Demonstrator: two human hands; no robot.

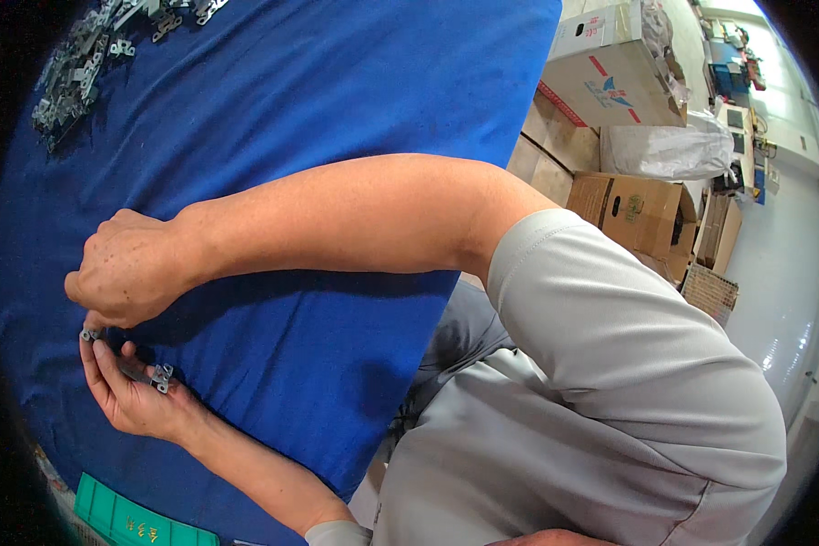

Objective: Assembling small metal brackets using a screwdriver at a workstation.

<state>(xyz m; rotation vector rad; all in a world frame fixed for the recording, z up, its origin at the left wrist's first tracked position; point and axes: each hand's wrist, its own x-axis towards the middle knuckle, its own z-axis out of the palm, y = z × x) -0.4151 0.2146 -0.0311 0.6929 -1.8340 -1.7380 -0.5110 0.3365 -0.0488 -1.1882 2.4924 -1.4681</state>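
My left hand (136, 400) is palm up over the blue cloth, its fingers curled around small grey metal parts. One metal bracket (161, 378) with holes sticks out at the palm near the wrist. A second small metal piece (90, 335) shows at the fingertips. Just above it, my right hand (135, 267) is back up and closed, its fingertips meeting those of the left hand at that piece. Most of the right fingers are hidden beneath the hand, so what they grip cannot be made out.
A heap of grey metal brackets (77, 77) lies on the blue cloth (337, 118) at the far left. A green tray (136, 519) is at the lower left. Beyond the table's right edge stand a white carton (601, 68), a white sack (664, 146) and a brown carton (632, 214).
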